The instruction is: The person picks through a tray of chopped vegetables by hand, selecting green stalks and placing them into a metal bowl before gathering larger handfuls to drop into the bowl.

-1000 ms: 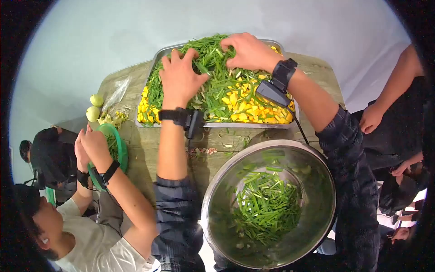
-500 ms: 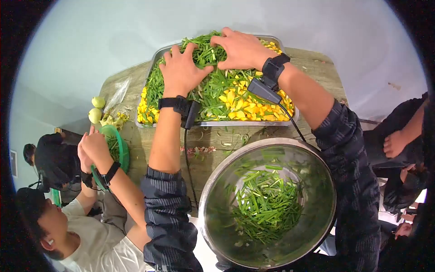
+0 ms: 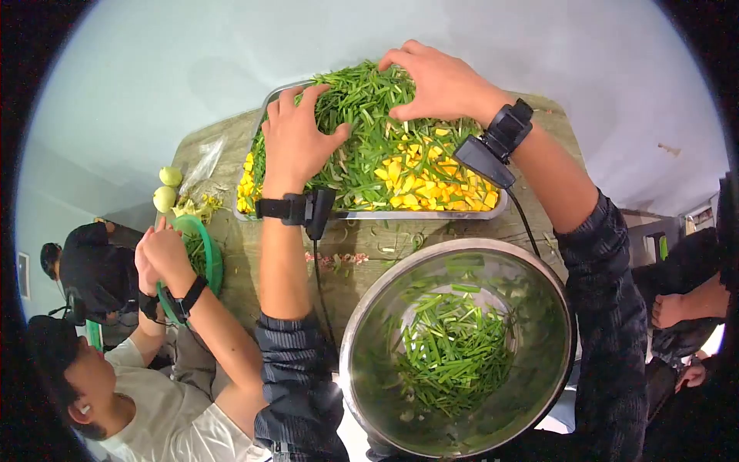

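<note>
My left hand (image 3: pixel 296 146) lies over the left part of a metal tray (image 3: pixel 431 213), fingers spread and curved at the edge of a heap of chopped green chives (image 3: pixel 358 131). On the far right side of that heap is my right hand (image 3: pixel 443 83), its thumb and fingers apart. Both touch or nearly touch the chives; neither is closed on any. Chopped yellow pieces (image 3: pixel 431 181) fill the tray's near right part, and more show at its left edge. The undersides of my fingertips are hidden.
A steel bowl (image 3: pixel 350 339) with chopped chives stands nearest me. At left, a person's hands (image 3: pixel 163 254) are together by a green basket (image 3: pixel 215 266) of greens. Two pale round vegetables (image 3: pixel 164 199) and a plastic bag (image 3: pixel 206 160) lie on the wooden table (image 3: pixel 308 269). Other people sit at right.
My hands have moved farther apart, the right one up and to the right, the left slightly down. The chives between them now lie spread wider across the tray.
</note>
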{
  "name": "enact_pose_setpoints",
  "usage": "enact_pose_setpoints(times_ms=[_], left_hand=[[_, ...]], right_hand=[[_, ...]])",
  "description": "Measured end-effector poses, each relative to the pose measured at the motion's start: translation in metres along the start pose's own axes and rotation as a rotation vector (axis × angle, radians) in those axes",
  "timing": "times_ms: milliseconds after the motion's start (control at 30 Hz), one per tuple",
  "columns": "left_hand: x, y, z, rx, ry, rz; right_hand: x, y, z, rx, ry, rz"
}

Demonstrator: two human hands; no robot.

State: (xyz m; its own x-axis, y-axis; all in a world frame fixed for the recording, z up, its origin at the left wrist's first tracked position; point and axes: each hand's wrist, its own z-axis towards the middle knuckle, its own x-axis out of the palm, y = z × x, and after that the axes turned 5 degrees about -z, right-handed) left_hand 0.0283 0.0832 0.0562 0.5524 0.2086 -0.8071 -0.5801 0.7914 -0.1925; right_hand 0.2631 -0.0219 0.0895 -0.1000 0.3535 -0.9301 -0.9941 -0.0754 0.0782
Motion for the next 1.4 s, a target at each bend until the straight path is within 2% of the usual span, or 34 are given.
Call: enact_pose_setpoints(times_ms=[67, 133, 233, 267, 500, 533, 567, 600, 633, 700, 733, 800, 833, 900, 1033, 1233, 1300, 1333, 1400], left_hand=[[-0.001, -0.014, -0.005, -0.014, -0.035, 0.041], [0.001, -0.025, -0.007, -0.029, -0.070, 0.084], [0.010, -0.031, -0.007, -0.097, -0.058, 0.088], [0.015, -0.032, -0.009, -0.119, -0.080, 0.035], [0.017, -0.014, -0.006, -0.089, -0.123, -0.160], [0.017, -0.010, -0.006, -0.093, -0.123, -0.161], [0.016, -0.007, -0.004, -0.103, -0.120, -0.230], [0.014, -0.006, -0.003, -0.113, -0.116, -0.299], [0.012, -0.006, -0.003, -0.116, -0.117, -0.299], [0.007, -0.005, 0.000, -0.194, -0.109, -0.557], [0.008, -0.003, 0.001, -0.194, -0.108, -0.557], [0.006, -0.004, 0.004, -0.320, -0.108, -0.920], [0.004, -0.007, 0.003, -0.321, -0.107, -0.920], [-0.001, -0.015, 0.001, -0.473, -0.080, -1.268], [-0.007, -0.020, 0.002, -0.470, -0.053, -1.346], [-0.041, -0.043, -0.003, -0.414, -0.046, -1.478], [-0.067, -0.053, -0.012, -0.198, 0.098, -1.494], [-0.081, -0.059, -0.019, -0.155, 0.160, -1.541], [-0.104, -0.074, -0.029, 0.151, 0.210, -1.501]], right_hand=[[-0.001, 0.004, -0.002, 0.029, -0.029, -0.020], [-0.001, 0.017, -0.003, 0.112, 0.045, 0.001], [0.020, 0.015, 0.001, 0.117, 0.006, -0.008], [0.030, 0.015, 0.002, 0.110, -0.065, -0.002], [0.027, 0.004, 0.011, 0.054, -0.100, 0.083], [0.024, 0.002, 0.012, 0.110, -0.069, 0.158], [0.021, -0.001, 0.013, 0.166, -0.039, 0.233], [0.011, 0.002, 0.013, 0.284, 0.081, 0.372], [0.013, -0.002, 0.015, 0.282, 0.083, 0.372], [0.014, -0.011, 0.018, 0.348, 0.088, 0.665], [0.012, -0.013, 0.017, 0.348, 0.088, 0.665], [0.007, -0.017, 0.015, 0.350, 0.104, 0.869], [0.003, -0.018, 0.014, 0.351, 0.104, 0.868], [-0.004, -0.017, 0.010, 0.401, 0.105, 0.976], [-0.023, -0.014, 0.001, 0.376, 0.089, 1.044], [-0.073, 0.007, -0.032, 0.312, 0.111, 1.065], [-0.086, 0.013, -0.052, 0.238, 0.025, 1.087], [-0.099, 0.020, -0.063, 0.236, 0.023, 1.089], [-0.127, 0.034, -0.090, 0.114, 0.019, 0.872]])
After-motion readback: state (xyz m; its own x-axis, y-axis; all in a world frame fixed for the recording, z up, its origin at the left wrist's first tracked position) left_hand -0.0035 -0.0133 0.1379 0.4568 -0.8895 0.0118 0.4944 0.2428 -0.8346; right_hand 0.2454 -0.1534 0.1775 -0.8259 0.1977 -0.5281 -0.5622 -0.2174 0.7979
